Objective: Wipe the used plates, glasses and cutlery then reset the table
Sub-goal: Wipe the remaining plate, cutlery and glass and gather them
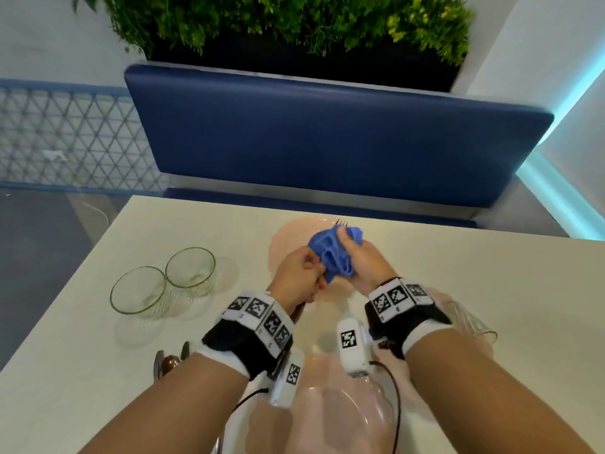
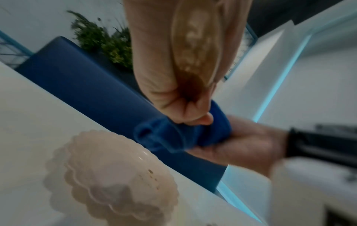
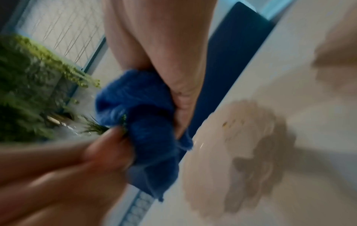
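Observation:
Both hands meet above a pink scalloped plate (image 1: pixel 285 239) on the white table (image 1: pixel 458 273). My right hand (image 1: pixel 358 255) grips a bunched blue cloth (image 1: pixel 330 253) wrapped round a fork, whose tines (image 1: pixel 342 221) poke out beyond the cloth. My left hand (image 1: pixel 302 278) is curled round the fork's handle; its brown end (image 2: pixel 195 45) shows under the palm in the left wrist view. In that view the cloth (image 2: pixel 173 134) sits between my left fingers (image 2: pixel 203 119) and my right hand (image 2: pixel 247 145). The plate (image 2: pixel 115 175) carries small brown specks. In the right wrist view the cloth (image 3: pixel 139 107) hangs above the plate (image 3: pixel 222 145).
Two clear glass bowls (image 1: pixel 137 290) (image 1: pixel 190 267) stand at the left. Brown cutlery (image 1: pixel 167 362) lies near the front edge. Under my forearms lies a second pink plate (image 1: pixel 327 414), and a clear glass (image 1: pixel 471 322) lies beside my right wrist. A blue bench (image 1: pixel 327 132) backs the table.

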Available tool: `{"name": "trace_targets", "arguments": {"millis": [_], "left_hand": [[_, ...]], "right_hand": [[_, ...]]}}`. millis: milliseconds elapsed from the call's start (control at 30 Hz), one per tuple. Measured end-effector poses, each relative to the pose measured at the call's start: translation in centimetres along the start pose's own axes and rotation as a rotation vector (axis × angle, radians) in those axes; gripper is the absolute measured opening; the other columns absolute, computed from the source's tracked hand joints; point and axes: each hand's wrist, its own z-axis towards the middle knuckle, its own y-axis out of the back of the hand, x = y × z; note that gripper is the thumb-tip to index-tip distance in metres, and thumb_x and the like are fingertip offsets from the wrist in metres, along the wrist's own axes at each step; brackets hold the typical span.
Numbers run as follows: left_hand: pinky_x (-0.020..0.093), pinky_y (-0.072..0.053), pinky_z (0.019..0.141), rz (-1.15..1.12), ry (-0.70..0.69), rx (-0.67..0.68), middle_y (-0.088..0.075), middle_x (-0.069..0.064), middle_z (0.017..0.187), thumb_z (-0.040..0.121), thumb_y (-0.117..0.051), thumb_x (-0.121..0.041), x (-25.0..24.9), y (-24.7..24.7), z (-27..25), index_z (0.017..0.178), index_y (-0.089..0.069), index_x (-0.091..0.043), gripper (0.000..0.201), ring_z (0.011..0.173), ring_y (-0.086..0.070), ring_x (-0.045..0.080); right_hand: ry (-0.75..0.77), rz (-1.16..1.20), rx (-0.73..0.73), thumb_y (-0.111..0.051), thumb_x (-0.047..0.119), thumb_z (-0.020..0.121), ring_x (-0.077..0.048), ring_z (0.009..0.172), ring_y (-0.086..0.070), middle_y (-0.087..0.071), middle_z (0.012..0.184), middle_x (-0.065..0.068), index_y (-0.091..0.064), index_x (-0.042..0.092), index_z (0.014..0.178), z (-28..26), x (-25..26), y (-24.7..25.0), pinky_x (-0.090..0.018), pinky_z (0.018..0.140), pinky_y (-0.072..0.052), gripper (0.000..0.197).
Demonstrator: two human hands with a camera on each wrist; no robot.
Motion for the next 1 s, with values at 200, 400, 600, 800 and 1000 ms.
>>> {"name": "trace_targets", "arguments": {"millis": [200, 400, 600, 800, 1000], "left_hand": [[0.020, -0.035, 0.041, 0.051, 0.096, 0.238, -0.048, 0.000, 0.059, 0.101, -0.035, -0.022, 1.8, -0.3, -3.4, 0.090, -0.052, -0.015, 0.021, 0.039, -0.038, 0.007], [0.018, -0.029, 0.042, -0.124, 0.049, 0.063, -0.034, -0.006, 0.049, 0.101, -0.034, -0.017, 2.1, -0.8, -4.1, 0.072, -0.048, -0.012, 0.032, 0.035, -0.026, 0.003], [0.034, -0.046, 0.078, -0.313, 0.136, -0.093, -0.061, 0.008, 0.103, 0.090, -0.052, -0.008, 2.4, 1.7, -4.8, 0.120, -0.045, -0.016, 0.033, 0.090, -0.060, 0.018], [0.025, -0.054, 0.076, -0.408, 0.022, -0.089, -0.068, 0.008, 0.094, 0.096, -0.047, -0.020, 1.1, 3.8, -5.9, 0.094, -0.066, -0.009, 0.023, 0.086, -0.064, 0.018], [0.024, -0.043, 0.066, -0.575, 0.106, -0.272, -0.065, -0.008, 0.050, 0.099, -0.041, -0.022, 3.4, 8.3, -8.4, 0.077, -0.057, -0.013, 0.029, 0.069, -0.053, 0.009]], "right_hand": [[0.084, 0.123, -0.200, -0.067, 0.033, 0.084, -0.039, 0.089, -0.066, -0.068, 0.095, -0.024, -0.066, -0.001, 0.095, 0.3, 0.6, 1.4, -0.048, 0.083, -0.053, 0.035], [0.014, 0.216, 0.037, -0.056, 0.033, 0.093, -0.016, 0.075, -0.068, -0.070, 0.086, -0.010, -0.066, 0.011, 0.087, -3.0, -1.1, -1.6, -0.033, 0.077, -0.057, 0.025], [0.278, -0.165, 0.228, -0.050, 0.020, 0.096, -0.047, 0.068, -0.061, -0.061, 0.086, -0.041, -0.056, -0.020, 0.098, -6.9, 0.4, -2.1, -0.029, 0.063, -0.055, 0.040], [0.420, -0.467, 0.422, -0.057, 0.013, 0.092, -0.021, 0.081, -0.061, -0.066, 0.091, -0.019, -0.062, 0.005, 0.100, -10.0, -1.1, -4.6, -0.034, 0.080, -0.051, 0.013], [0.316, -0.662, 0.521, -0.063, 0.027, 0.089, -0.017, 0.067, -0.053, -0.058, 0.069, -0.004, -0.055, 0.016, 0.068, -13.6, -4.0, -7.6, -0.027, 0.065, -0.042, 0.025]]}}
